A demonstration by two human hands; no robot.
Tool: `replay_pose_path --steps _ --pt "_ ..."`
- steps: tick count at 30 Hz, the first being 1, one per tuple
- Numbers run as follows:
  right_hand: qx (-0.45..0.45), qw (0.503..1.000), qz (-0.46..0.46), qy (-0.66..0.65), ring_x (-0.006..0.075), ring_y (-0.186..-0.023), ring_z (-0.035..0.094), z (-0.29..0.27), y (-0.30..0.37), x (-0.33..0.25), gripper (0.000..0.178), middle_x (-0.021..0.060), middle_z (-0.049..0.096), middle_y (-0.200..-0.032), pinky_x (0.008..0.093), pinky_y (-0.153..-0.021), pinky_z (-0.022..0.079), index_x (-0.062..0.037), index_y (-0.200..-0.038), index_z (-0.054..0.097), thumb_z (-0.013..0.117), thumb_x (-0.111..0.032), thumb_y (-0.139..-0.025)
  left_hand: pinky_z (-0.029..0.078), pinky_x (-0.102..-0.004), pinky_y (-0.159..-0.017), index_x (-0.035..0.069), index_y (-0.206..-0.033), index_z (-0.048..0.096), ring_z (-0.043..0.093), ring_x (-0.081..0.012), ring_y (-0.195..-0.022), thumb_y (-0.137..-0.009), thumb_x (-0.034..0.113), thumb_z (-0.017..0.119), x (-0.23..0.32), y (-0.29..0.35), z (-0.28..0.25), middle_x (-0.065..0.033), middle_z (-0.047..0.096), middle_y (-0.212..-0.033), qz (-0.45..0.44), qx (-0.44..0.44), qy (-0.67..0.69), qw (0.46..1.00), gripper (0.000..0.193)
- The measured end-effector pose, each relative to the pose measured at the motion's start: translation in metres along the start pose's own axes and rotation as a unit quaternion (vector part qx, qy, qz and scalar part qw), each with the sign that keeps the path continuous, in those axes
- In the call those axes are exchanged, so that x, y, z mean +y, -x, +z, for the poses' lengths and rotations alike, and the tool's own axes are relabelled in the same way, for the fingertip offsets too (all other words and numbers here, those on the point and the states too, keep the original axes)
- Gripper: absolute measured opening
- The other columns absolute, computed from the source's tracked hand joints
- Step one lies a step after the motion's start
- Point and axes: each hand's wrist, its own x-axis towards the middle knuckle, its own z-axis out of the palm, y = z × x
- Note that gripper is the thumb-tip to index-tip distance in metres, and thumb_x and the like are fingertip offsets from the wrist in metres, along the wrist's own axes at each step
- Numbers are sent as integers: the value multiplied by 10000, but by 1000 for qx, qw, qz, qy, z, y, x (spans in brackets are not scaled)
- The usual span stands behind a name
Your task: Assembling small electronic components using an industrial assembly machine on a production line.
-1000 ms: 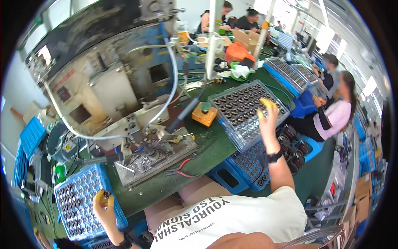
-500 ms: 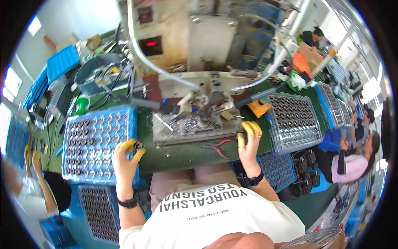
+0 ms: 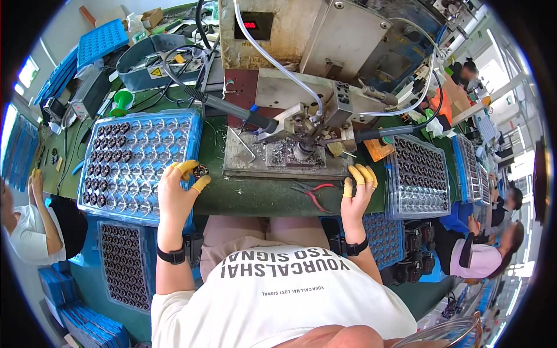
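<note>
My left hand, with yellow finger cots on, pinches a small dark round part between thumb and fingers, beside the right edge of the left tray. That clear plastic tray sits on blue ones, with similar round parts filling its left columns. My right hand, also in yellow finger cots, rests by the corner of the machine's metal base plate. Its fingers are stretched out, thumb apart, with nothing seen in them. Between my hands, a small metal post rises from the scrap-strewn plate.
Red-handled pliers lie on the green table near its front edge. Two dark-handled tools point in at the machine. A filled tray stands right, beside an orange block. Co-workers sit on both sides.
The whole view has shifted, with the machine now larger and clearer. My left hand still pinches the round part beside the tray, and my right hand stays by the base plate.
</note>
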Motion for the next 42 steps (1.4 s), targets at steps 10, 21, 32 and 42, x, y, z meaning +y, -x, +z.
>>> replay_pose_path --steps 10,21,32,42 --pt "-2 994 -11 -108 323 -1144 509 -3 -21 -14 260 93 616 -1124 423 -996 354 -72 -1112 644 653 -107 -854 483 -338 -684 30 -1000 684 568 -230 -732 -663 121 815 4 -2 -2 -84 610 -836 33 -15 -66 997 373" --pt "-39 982 -50 -176 314 -1057 560 27 -88 -62 427 85 658 -1043 444 -963 359 -92 -1029 676 818 -322 -699 526 -299 -718 37 -1031 680 646 -214 -767 -665 105 827 85 -8 13 -84 627 -892 70 -40 95 992 400" --pt "29 991 19 -131 312 -1067 560 -33 -42 -17 366 81 637 -1049 416 -937 417 -73 -1037 669 811 -203 -726 515 -307 -745 -4 -1038 668 647 -245 -879 -701 142 816 122 -53 103 -119 621 -973 190 -42 113 974 396" --pt "41 994 44 -89 317 -1080 553 -34 -38 18 367 126 629 -1102 407 -956 401 -47 -1068 649 772 -249 -788 511 -395 -772 -6 -1022 644 623 -350 -873 -724 154 761 130 -62 99 -183 605 -969 161 -161 155 961 357"
